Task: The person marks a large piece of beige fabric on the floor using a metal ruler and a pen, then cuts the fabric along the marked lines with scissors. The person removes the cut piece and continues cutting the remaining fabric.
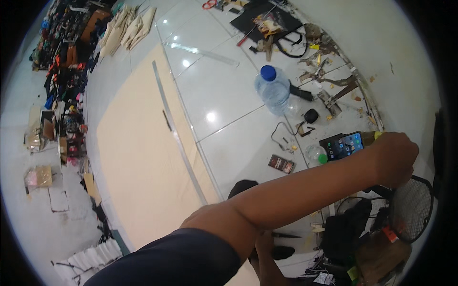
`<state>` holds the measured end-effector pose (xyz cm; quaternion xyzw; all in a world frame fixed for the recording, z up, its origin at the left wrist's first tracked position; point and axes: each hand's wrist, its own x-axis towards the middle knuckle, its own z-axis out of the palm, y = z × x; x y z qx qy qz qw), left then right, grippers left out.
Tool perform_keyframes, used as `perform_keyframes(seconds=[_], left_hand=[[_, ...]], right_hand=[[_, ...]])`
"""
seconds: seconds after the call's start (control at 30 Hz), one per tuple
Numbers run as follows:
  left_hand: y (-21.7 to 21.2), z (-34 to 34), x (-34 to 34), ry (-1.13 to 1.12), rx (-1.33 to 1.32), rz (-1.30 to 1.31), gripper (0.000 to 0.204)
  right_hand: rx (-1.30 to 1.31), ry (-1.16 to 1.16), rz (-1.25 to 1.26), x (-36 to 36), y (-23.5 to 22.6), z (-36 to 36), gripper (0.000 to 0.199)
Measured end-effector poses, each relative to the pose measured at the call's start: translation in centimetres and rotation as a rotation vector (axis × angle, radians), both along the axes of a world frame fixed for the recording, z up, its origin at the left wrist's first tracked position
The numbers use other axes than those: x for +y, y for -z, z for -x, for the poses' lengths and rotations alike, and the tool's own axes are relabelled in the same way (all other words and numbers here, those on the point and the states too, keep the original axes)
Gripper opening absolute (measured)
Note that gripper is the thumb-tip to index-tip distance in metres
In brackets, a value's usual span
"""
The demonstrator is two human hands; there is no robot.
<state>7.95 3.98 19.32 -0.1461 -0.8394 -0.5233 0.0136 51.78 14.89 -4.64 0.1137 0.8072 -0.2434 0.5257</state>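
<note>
My left arm stretches across to the right side, and my left hand point(395, 159) is closed there with its fingers turned away. What it holds, if anything, is hidden. Just beside it lie a lit smartphone point(346, 146) on a dark case and a racket with black mesh point(412, 209). Under my forearm shows a bare limb point(265, 248), mostly covered; I cannot tell whether it is my right hand and arm or a leg. Close to it is a dark pointed blade point(287, 235).
Cream fabric point(138, 143) covers the tiled floor, with a long metal ruler point(174, 128) on it. Further right are a large blue-capped bottle point(274, 88), a green-capped bottle point(316, 154), a small dark box point(281, 163) and a black bag point(257, 21). Clothes point(67, 43) are heaped far left.
</note>
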Motion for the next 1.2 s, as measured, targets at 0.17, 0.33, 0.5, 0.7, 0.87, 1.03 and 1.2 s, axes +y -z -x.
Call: perform_keyframes(seconds=[0.17,0.33,0.5,0.7,0.87,1.03,1.2], left_hand=[[-1.5,-6.3,-4.9,-0.100,-0.106,-0.114,0.020],[-2.1,-16.0,-12.5,-0.241,-0.477,0.144,0.020],[-5.0,-29.2,-15.9,-0.305,-0.703,0.172,0.015],[-16.9,-45.8,-14.3,-0.428,-1.058,0.300,0.030],[-18.9,-52.0,-8.5,-0.444,-1.135,0.322,0.046],[-17.5,-50.8,-8.3,-0.553,-1.178,0.336,0.050],[-15.7,-51.1,-12.5,-0.738,-1.168,0.260,0.045]], right_hand=[[0.132,0.241,0.014,-0.4,1.7,-2.4,0.040],[0.077,0.571,-0.047,-1.3,3.7,-5.2,0.045],[0.050,0.597,-0.143,-0.8,4.5,-3.1,0.055],[0.080,0.859,-0.136,1.8,7.7,-1.4,0.048],[-0.395,0.426,0.163,2.4,2.6,3.2,0.023],[0.008,-0.353,0.143,1.6,-3.7,7.9,0.028],[0.151,-0.708,0.066,-1.3,-10.5,16.3,0.039]])
